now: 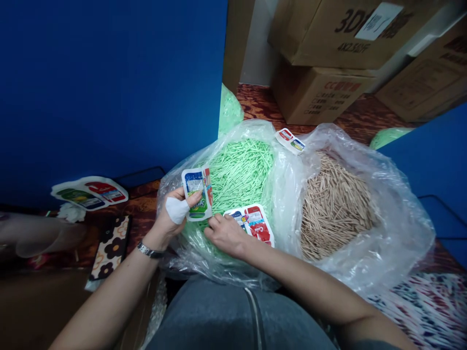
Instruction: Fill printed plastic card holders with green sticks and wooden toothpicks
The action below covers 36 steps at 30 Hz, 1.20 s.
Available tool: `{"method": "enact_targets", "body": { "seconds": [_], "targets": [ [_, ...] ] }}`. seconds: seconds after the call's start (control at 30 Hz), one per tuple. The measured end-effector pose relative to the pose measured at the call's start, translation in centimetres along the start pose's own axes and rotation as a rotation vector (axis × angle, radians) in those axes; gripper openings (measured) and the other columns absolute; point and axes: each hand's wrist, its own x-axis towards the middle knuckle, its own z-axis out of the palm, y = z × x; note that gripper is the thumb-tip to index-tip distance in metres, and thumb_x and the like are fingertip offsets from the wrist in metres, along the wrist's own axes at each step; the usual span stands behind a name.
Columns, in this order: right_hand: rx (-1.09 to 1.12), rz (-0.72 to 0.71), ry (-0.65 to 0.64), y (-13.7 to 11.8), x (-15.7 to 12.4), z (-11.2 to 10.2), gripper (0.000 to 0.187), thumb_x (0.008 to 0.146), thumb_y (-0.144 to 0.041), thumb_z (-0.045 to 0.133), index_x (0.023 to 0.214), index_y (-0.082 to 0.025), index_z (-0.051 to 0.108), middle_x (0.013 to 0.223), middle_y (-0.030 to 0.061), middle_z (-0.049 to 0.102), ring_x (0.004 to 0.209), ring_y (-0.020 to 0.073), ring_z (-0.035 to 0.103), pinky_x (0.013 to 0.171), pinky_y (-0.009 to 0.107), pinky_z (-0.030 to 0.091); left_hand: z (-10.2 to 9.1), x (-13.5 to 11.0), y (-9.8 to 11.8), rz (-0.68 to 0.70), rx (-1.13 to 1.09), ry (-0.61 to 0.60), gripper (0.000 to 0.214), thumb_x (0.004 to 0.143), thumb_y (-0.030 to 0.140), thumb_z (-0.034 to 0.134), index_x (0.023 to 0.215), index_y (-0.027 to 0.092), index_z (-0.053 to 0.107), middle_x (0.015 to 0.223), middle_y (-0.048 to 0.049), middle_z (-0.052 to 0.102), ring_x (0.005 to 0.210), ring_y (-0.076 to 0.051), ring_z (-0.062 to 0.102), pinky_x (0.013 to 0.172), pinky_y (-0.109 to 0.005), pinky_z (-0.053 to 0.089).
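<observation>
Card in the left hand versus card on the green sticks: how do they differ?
The held card stands upright, pinched in the left hand; the lying card rests flat on the green sticks by the right hand. The held card's print is mainly green and blue; the lying card's biggest panel is red. Both are white-edged printed cards with two panels.

Crinkled clear plastic bags (394,218), glossy, with thin green sticks (241,170), matt, pale wooden sticks (335,204), unfinished, and small printed card label (197,194), smooth and shiny.
</observation>
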Motion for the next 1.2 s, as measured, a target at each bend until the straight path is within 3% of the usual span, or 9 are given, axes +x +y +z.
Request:
{"method": "enact_targets", "body": {
  "seconds": [0.07,0.2,0.33,0.43,0.6,0.7,0.93,1.1,1.2],
  "targets": [
    [-0.006,-0.038,-0.020,0.2,-0.8,-0.5,0.017,0.090,-0.017,0.044,0.085,-0.017,0.060,0.088,0.0083,0.059,0.084,0.0219,0.055,0.067,0.034,0.045,-0.2,0.0,0.0,0.001,-0.008,-0.007,0.030,0.061,0.024,0.082,0.087,0.015,0.071,0.083,-0.0051,0.075,0.069,-0.020,0.069,0.066,-0.031,0.055],
    [-0.010,0.017,-0.106,0.8,-2.2,-1.4,0.011,0.086,-0.017,0.049,0.087,-0.017,0.059,0.086,0.0082,0.060,0.081,0.0220,0.057,0.065,0.034,0.044,-0.2,0.0,-0.4,-0.023,0.009,0.005,0.031,0.060,0.025,0.082,0.087,0.015,0.071,0.084,-0.0051,0.075,0.069,-0.020,0.069,0.067,-0.032,0.055],
    [-0.011,0.066,-0.092,0.5,-2.4,-1.4,0.012,0.088,-0.022,0.049,0.097,-0.019,0.056,0.090,0.0082,0.060,0.083,0.0226,0.057,0.064,0.033,0.045,0.1,0.2,-0.1,-0.021,0.004,0.007,0.033,0.060,0.025,0.082,0.089,0.015,0.071,0.084,-0.0053,0.075,0.069,-0.021,0.070,0.066,-0.033,0.056],
    [0.007,0.067,-0.073,0.8,-2.3,-1.6,0.013,0.089,-0.028,0.048,0.096,-0.020,0.056,0.089,0.0059,0.061,0.082,0.0213,0.058,0.066,0.032,0.045,0.1,0.5,1.3,0.051,-0.007,0.021,0.029,0.063,0.024,0.080,0.089,0.016,0.071,0.084,-0.0053,0.075,0.070,-0.022,0.070,0.066,-0.033,0.056],
    [-0.039,0.271,-0.029,5.3,-2.5,-2.4,0.015,0.091,-0.026,0.045,0.092,-0.021,0.058,0.085,0.0054,0.061,0.081,0.0187,0.057,0.067,0.028,0.042,-0.1,0.8,4.1,0.182,0.078,0.062,0.032,0.062,0.024,0.080,0.091,0.018,0.071,0.089,-0.0058,0.075,0.077,-0.025,0.069,0.070,-0.037,0.056],
    [-0.087,0.361,0.005,8.2,-1.9,-2.8,0.016,0.091,-0.025,0.044,0.096,-0.020,0.059,0.089,0.0075,0.060,0.085,0.0202,0.055,0.069,0.030,0.041,0.0,0.6,4.7,0.228,0.169,0.071,0.027,0.063,0.024,0.080,0.088,0.019,0.072,0.087,-0.0045,0.074,0.075,-0.023,0.068,0.071,-0.036,0.056],
    [-0.149,0.138,0.085,9.1,2.1,-1.8,0.023,0.089,-0.021,0.047,0.111,-0.019,0.055,0.102,0.0112,0.057,0.097,0.0248,0.047,0.078,0.037,0.037,0.1,0.2,4.2,0.225,0.452,0.054,0.027,0.063,0.027,0.080,0.085,0.015,0.072,0.077,-0.0042,0.072,0.067,-0.019,0.064,0.066,-0.031,0.051],
    [-0.178,0.097,0.037,9.0,3.5,-1.0,0.015,0.088,-0.017,0.046,0.093,-0.016,0.060,0.095,0.0114,0.057,0.093,0.0245,0.047,0.078,0.039,0.036,-0.4,-0.1,4.4,0.240,0.464,0.087,0.029,0.063,0.029,0.079,0.086,0.013,0.071,0.075,-0.0049,0.069,0.067,-0.019,0.062,0.066,-0.032,0.050],
    [-0.219,0.063,0.074,8.6,3.9,-0.4,0.019,0.089,-0.016,0.043,0.086,-0.015,0.062,0.092,0.0112,0.057,0.091,0.0255,0.047,0.081,0.043,0.035,-0.7,0.0,4.2,0.236,0.470,0.104,0.028,0.064,0.030,0.079,0.085,0.013,0.070,0.072,-0.0042,0.068,0.064,-0.018,0.061,0.065,-0.032,0.050]
  ]
}}
